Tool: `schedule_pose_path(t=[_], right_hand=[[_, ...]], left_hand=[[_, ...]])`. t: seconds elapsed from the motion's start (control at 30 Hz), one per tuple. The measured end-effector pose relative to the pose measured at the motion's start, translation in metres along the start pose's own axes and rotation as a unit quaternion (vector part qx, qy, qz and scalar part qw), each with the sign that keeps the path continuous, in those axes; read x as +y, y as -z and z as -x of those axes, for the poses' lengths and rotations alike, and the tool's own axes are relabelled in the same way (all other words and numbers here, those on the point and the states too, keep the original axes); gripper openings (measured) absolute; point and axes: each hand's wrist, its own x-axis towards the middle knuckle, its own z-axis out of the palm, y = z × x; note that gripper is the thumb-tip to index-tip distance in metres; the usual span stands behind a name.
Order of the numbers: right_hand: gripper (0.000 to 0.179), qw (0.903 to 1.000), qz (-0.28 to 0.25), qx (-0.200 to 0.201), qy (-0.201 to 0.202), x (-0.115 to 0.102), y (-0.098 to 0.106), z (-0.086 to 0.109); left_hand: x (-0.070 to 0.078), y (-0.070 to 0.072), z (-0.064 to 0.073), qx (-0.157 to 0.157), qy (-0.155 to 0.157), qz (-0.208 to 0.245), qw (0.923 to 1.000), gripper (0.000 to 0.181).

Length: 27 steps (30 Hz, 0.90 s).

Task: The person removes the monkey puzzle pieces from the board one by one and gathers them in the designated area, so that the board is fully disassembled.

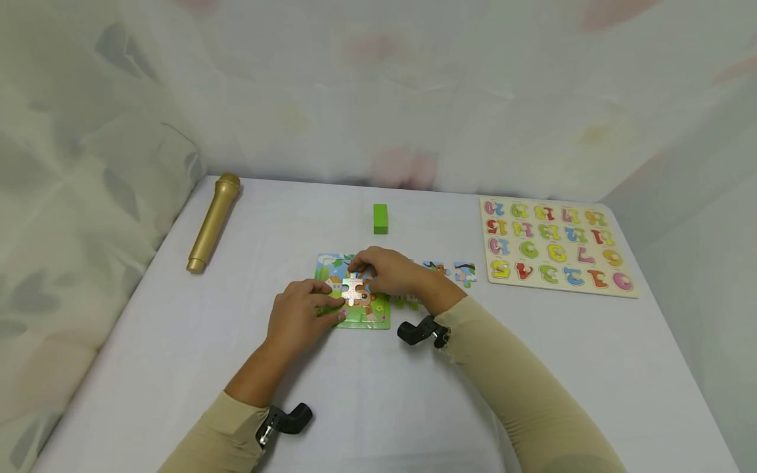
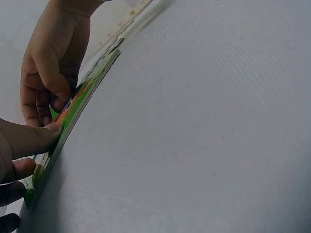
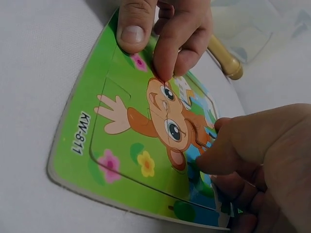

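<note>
A jigsaw puzzle board (image 1: 372, 322) lies on the white table, showing a cartoon monkey, flowers and a green border. My left hand (image 1: 301, 312) rests at its left side, thumb (image 3: 132, 39) on the border and a fingertip pressing near the monkey's eye. From the far side, my right hand (image 1: 393, 272) reaches over the board, thumb and forefinger pinching a puzzle piece (image 3: 197, 130) at the monkey's head. Light glares off a puzzle piece (image 1: 353, 290) between the two hands. The right hand's other fingers are curled near the board's edge.
Loose puzzle pieces (image 1: 464, 272) lie right of the board, some partly behind the right forearm. A green block (image 1: 380, 219) stands beyond it. A gold microphone (image 1: 214, 223) lies at the back left, a number puzzle board (image 1: 558, 248) at the back right. Curtains enclose the table.
</note>
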Motion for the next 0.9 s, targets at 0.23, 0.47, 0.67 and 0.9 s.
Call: schedule_pose_path(t=[0.23,0.47,0.67,0.9], right_hand=[[0.037,0.9997,-0.026,0.002,0.0,-0.001,0.0005,0.0014],[0.034,0.9986,-0.052,0.007,-0.004,-0.001,-0.0001,0.0015],[0.04,0.9969,-0.076,0.01,-0.017,-0.0024,-0.0018,0.0015],[0.036,0.9968,-0.078,0.002,-0.017,-0.0054,-0.0028,0.0023]], left_hand=[[-0.0004,-0.0003,-0.0015,-0.005,0.004,-0.003,1.0,0.021],[0.0006,0.0006,-0.0026,-0.001,0.0,-0.006,1.0,0.018],[0.0007,0.0017,-0.0022,-0.005,0.005,-0.004,1.0,0.02],[0.0004,0.0008,-0.0012,-0.006,0.007,-0.001,1.0,0.019]])
